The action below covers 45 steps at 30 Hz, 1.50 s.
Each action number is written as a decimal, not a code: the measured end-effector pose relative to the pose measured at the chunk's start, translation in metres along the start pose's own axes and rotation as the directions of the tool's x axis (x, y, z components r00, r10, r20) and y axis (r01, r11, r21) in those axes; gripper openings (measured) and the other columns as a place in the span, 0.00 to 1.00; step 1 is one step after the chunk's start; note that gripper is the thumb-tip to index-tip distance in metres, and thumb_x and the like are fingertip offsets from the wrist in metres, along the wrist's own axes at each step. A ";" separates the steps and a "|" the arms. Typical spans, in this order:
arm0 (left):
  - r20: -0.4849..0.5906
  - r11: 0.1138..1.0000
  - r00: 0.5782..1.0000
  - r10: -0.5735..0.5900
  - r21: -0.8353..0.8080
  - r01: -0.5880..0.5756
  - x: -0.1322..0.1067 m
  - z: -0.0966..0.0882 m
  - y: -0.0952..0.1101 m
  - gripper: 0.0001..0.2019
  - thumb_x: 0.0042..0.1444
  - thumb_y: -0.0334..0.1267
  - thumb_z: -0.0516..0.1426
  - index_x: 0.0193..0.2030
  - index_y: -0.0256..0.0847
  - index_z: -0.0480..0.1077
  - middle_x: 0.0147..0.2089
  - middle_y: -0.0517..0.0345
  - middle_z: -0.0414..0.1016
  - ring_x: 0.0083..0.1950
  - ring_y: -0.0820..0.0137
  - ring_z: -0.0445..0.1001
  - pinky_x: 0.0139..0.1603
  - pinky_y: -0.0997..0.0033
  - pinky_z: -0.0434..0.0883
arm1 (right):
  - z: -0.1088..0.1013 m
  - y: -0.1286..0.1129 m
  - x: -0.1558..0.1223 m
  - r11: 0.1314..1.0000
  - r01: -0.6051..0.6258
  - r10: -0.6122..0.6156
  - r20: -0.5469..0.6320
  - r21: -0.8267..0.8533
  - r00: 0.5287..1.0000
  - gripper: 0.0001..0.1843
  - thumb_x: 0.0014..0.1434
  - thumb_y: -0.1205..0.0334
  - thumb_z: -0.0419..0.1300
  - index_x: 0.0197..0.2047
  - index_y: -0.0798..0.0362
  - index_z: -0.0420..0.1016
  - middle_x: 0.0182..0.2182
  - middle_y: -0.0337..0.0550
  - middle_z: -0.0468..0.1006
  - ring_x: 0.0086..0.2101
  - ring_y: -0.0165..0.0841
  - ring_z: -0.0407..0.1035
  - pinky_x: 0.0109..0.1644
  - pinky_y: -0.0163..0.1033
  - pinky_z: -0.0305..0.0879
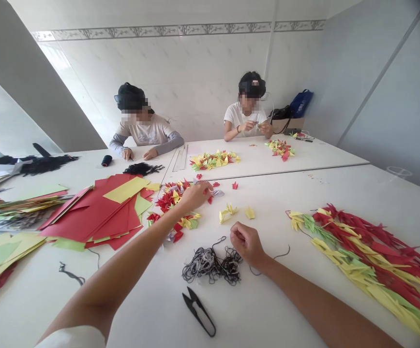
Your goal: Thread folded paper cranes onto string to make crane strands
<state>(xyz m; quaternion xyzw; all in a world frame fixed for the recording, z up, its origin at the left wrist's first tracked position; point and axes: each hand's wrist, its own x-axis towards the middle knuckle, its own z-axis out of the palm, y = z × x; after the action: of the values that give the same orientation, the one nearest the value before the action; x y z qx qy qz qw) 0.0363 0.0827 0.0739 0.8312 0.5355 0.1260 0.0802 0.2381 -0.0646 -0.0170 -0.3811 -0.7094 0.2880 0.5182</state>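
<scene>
Well left of the left hand lies a fanned stack of red sheets (101, 212), with a yellow sheet (125, 189) on top. Beyond the stack sits one dark spool (106, 161), and farther off, across the table, one co-worker (141, 130) rests both hands on the tabletop.

The left hand (195, 195) reaches forward, its fingers half curled and pointing down. It is the nearer hand to a heap of folded paper pieces (168, 200), which lies just to its left and below it, with its long axis running roughly from far to near. Whether the hand has hold of a piece, I cannot tell.

Between the two hands lie one loose red piece (234, 185) and one small yellow piece (249, 212). Below the left hand and just left of the right hand lies one black thread tangle (210, 266), with one pair of snips (198, 311) nearer the person.

The right hand (248, 244) is curled into a fist, with nothing visible in it. Right of it lies one long bundle of red, yellow and green paper strings (362, 261), slanting away to the lower right. Straight ahead, a second co-worker (246, 113) holds something small in both hands.
</scene>
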 end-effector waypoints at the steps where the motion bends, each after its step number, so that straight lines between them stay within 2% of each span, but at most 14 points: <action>1: -0.023 0.999 0.999 -0.046 0.021 0.047 0.004 -0.007 -0.011 0.15 0.63 0.38 0.50 0.50 0.43 0.75 0.46 0.52 0.80 0.40 0.64 0.77 0.35 0.70 0.68 | 0.000 0.000 0.000 1.000 0.005 -0.005 0.010 -0.003 1.000 0.11 0.64 0.63 0.53 0.29 0.50 0.59 0.21 0.32 0.57 0.22 0.27 0.50 0.27 0.34 0.48; 4: -0.038 0.988 0.991 -0.129 0.075 0.132 0.015 -0.022 -0.048 0.16 0.60 0.33 0.51 0.48 0.43 0.76 0.46 0.51 0.80 0.44 0.61 0.77 0.39 0.69 0.69 | 0.001 0.001 0.001 1.000 0.012 -0.011 0.050 -0.021 0.999 0.10 0.64 0.64 0.53 0.29 0.50 0.59 0.21 0.32 0.58 0.22 0.27 0.50 0.27 0.34 0.48; 8: 0.002 0.982 0.991 -0.131 0.136 0.130 0.020 -0.022 -0.078 0.19 0.55 0.31 0.53 0.50 0.44 0.77 0.50 0.50 0.79 0.48 0.61 0.77 0.44 0.69 0.71 | 0.003 0.000 0.001 0.998 0.017 -0.012 0.098 -0.057 0.995 0.10 0.63 0.65 0.53 0.29 0.50 0.60 0.21 0.31 0.58 0.22 0.27 0.51 0.28 0.34 0.49; 12: -0.008 0.973 0.992 -0.128 0.192 0.127 0.023 -0.013 -0.080 0.20 0.53 0.33 0.55 0.52 0.44 0.76 0.53 0.47 0.76 0.50 0.59 0.76 0.46 0.67 0.71 | 0.003 0.000 0.002 0.998 -0.002 0.008 0.111 -0.056 0.994 0.09 0.63 0.65 0.53 0.30 0.50 0.59 0.21 0.31 0.57 0.22 0.27 0.51 0.28 0.34 0.50; 16: -0.011 0.959 0.985 -0.172 0.227 0.170 0.026 -0.009 -0.079 0.12 0.51 0.36 0.56 0.41 0.44 0.77 0.41 0.51 0.79 0.43 0.61 0.77 0.41 0.68 0.70 | 0.002 0.001 0.002 0.999 -0.017 0.021 0.115 -0.040 0.993 0.10 0.64 0.64 0.52 0.30 0.50 0.59 0.22 0.32 0.58 0.23 0.27 0.52 0.28 0.34 0.51; 22: -0.074 0.942 0.975 -0.212 0.252 0.223 0.020 -0.022 -0.086 0.07 0.53 0.35 0.55 0.34 0.41 0.75 0.36 0.49 0.79 0.38 0.59 0.77 0.37 0.67 0.66 | 0.002 0.001 0.004 0.999 -0.040 0.042 0.101 -0.017 0.994 0.11 0.64 0.63 0.53 0.29 0.50 0.59 0.21 0.31 0.57 0.22 0.27 0.50 0.27 0.34 0.49; 27: -0.175 0.973 0.981 -0.086 0.199 0.121 -0.005 -0.028 -0.056 0.16 0.67 0.41 0.44 0.42 0.40 0.71 0.43 0.46 0.78 0.37 0.61 0.74 0.34 0.66 0.65 | 0.001 0.004 0.008 0.973 -0.193 0.192 0.026 0.124 0.981 0.14 0.64 0.56 0.54 0.28 0.50 0.59 0.20 0.31 0.55 0.22 0.27 0.49 0.25 0.34 0.47; 31: -0.043 0.981 0.991 0.127 0.154 -0.119 -0.057 0.002 -0.015 0.18 0.70 0.44 0.43 0.34 0.43 0.68 0.30 0.54 0.74 0.28 0.68 0.69 0.32 0.67 0.63 | -0.001 0.016 0.013 0.868 -0.377 0.434 -0.122 0.322 0.893 0.16 0.62 0.52 0.56 0.27 0.49 0.58 0.19 0.30 0.54 0.21 0.27 0.49 0.23 0.33 0.46; 32: 0.010 0.969 0.978 0.206 0.140 -0.206 -0.073 0.012 -0.006 0.18 0.70 0.44 0.45 0.32 0.43 0.67 0.29 0.55 0.73 0.27 0.68 0.68 0.32 0.67 0.64 | -0.002 0.019 0.014 0.841 -0.401 0.475 -0.142 0.365 0.868 0.16 0.62 0.51 0.56 0.27 0.49 0.58 0.18 0.29 0.53 0.20 0.27 0.48 0.22 0.33 0.46; 34: 0.089 0.871 0.879 0.468 0.123 -0.476 -0.103 0.034 0.009 0.18 0.71 0.42 0.45 0.31 0.43 0.66 0.28 0.55 0.72 0.27 0.68 0.66 0.34 0.64 0.63 | -0.001 0.024 0.014 0.812 -0.421 0.513 -0.151 0.404 0.845 0.17 0.62 0.50 0.57 0.27 0.49 0.57 0.17 0.28 0.53 0.19 0.26 0.48 0.22 0.32 0.46; 37: 0.066 0.787 0.792 0.607 0.085 -0.611 -0.134 0.054 0.026 0.15 0.71 0.41 0.46 0.33 0.43 0.65 0.30 0.54 0.73 0.29 0.67 0.67 0.35 0.63 0.63 | -0.001 0.025 0.014 0.821 -0.413 0.501 -0.149 0.394 0.853 0.18 0.61 0.50 0.57 0.27 0.49 0.57 0.17 0.28 0.54 0.19 0.26 0.49 0.22 0.32 0.47; 40: -0.016 0.830 0.831 0.556 -0.028 -0.557 -0.140 0.059 0.040 0.12 0.70 0.43 0.49 0.34 0.43 0.64 0.31 0.55 0.72 0.31 0.67 0.69 0.36 0.63 0.63 | -0.002 0.020 0.013 0.845 -0.386 0.472 -0.178 0.370 0.863 0.18 0.62 0.50 0.57 0.27 0.49 0.58 0.17 0.29 0.55 0.20 0.27 0.50 0.23 0.33 0.49; 43: -0.145 0.913 0.941 0.305 -0.235 -0.333 -0.126 0.060 0.051 0.06 0.66 0.43 0.53 0.40 0.45 0.64 0.34 0.57 0.72 0.31 0.68 0.68 0.34 0.65 0.64 | -0.003 0.012 0.013 0.889 -0.346 0.416 -0.215 0.301 0.883 0.17 0.64 0.50 0.55 0.28 0.49 0.59 0.20 0.31 0.56 0.22 0.28 0.51 0.26 0.34 0.51; 45: -0.167 0.900 0.969 0.182 -0.368 -0.233 -0.113 0.063 0.058 0.12 0.62 0.43 0.57 0.51 0.47 0.64 0.37 0.58 0.72 0.31 0.69 0.68 0.33 0.67 0.65 | -0.003 0.008 0.012 0.921 -0.302 0.351 -0.188 0.247 0.917 0.17 0.65 0.50 0.55 0.29 0.50 0.61 0.22 0.32 0.57 0.24 0.28 0.51 0.27 0.34 0.51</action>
<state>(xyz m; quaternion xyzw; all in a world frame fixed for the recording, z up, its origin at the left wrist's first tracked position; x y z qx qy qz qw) 0.0604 -0.0439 0.0154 0.8418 0.4125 0.2896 0.1933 0.2407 -0.0498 -0.0163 -0.4678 -0.5361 0.3993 0.5783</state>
